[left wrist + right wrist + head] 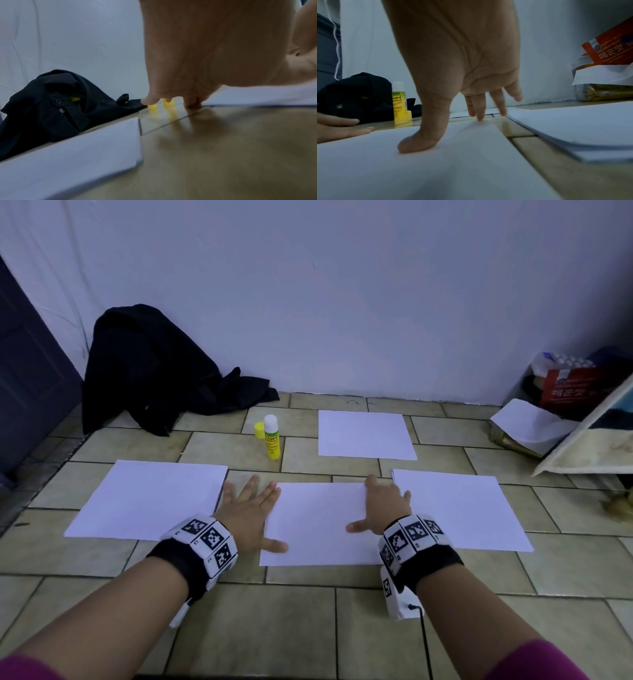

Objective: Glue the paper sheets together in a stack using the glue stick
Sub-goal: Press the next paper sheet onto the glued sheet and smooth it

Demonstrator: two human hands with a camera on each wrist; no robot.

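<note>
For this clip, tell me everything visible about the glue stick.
The glue stick stands upright on the tiled floor, uncapped, its white glue tip exposed on top. The body is yellow plastic with a green-and-black label. Its yellow cap sits on the floor just left of it, close against its base. It stands beyond the sheets, between the black cloth and the far sheet. Neither hand touches it.

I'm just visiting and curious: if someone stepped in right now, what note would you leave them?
Left hand: open, flat at the middle sheet's left edge. Right hand: open, fingers spread on its right side.
Glue stick stands uncapped on the tiled floor, its yellow cap beside it.
Other sheets: left sheet, far sheet, right sheets.
Done: unclear whether any gluing has happened.
Left: glue and stack the sheets.
</note>
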